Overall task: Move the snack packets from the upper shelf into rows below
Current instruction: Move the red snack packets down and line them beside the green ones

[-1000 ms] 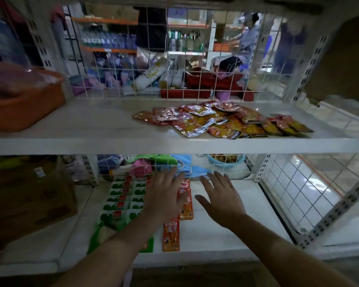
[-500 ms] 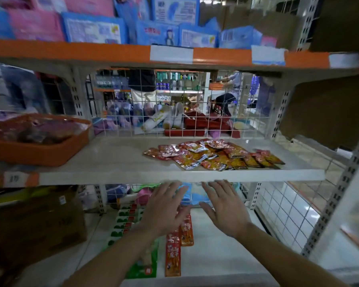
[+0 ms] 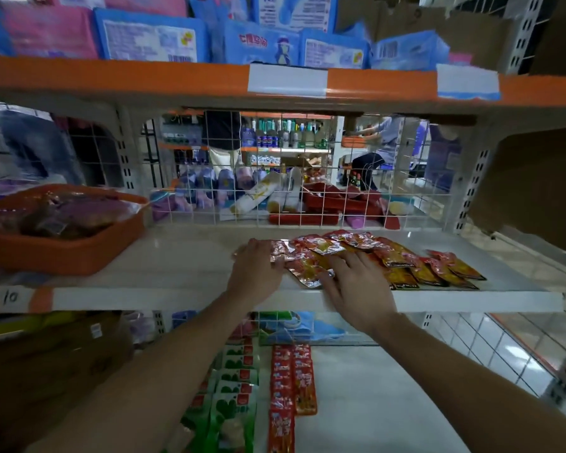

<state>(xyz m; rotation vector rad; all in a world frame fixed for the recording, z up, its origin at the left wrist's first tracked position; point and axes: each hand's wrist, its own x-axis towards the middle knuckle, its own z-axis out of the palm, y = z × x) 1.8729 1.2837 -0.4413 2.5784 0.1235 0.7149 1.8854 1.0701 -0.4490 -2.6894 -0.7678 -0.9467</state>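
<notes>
Snack packets [image 3: 402, 259]: a loose, overlapping heap of red and yellow foil sachets, lying on the right half of the upper shelf [image 3: 177, 259], near its front edge and not yet sorted. Left hand [image 3: 257, 269]: set at the left end of the heap, fingers bent over the nearest sachets; whether they pinch one cannot be told. Right hand [image 3: 356, 286]: laid on the middle of the heap, fingers spread and fairly straight, grasping nothing. Step in hand, as judged: gathering a batch from the heap, at the start of one more transfer. Next move calls for: closing both hands round a few sachets, lifting them clear of the shelf lip without spilling the slippery rest, and carrying them down. Lower shelf [image 3: 406, 403]: holds a row of red packets [image 3: 290, 380] running front to back, with a row of green packets [image 3: 236, 387] just beside it on the left and bare white surface to the right. Also on the upper shelf: an orange basket [image 3: 56, 253] of wrapped goods, well apart to the left. Behind: a white wire grille [image 3: 275, 191]. Lower left: a cardboard box [image 3: 46, 364].
</notes>
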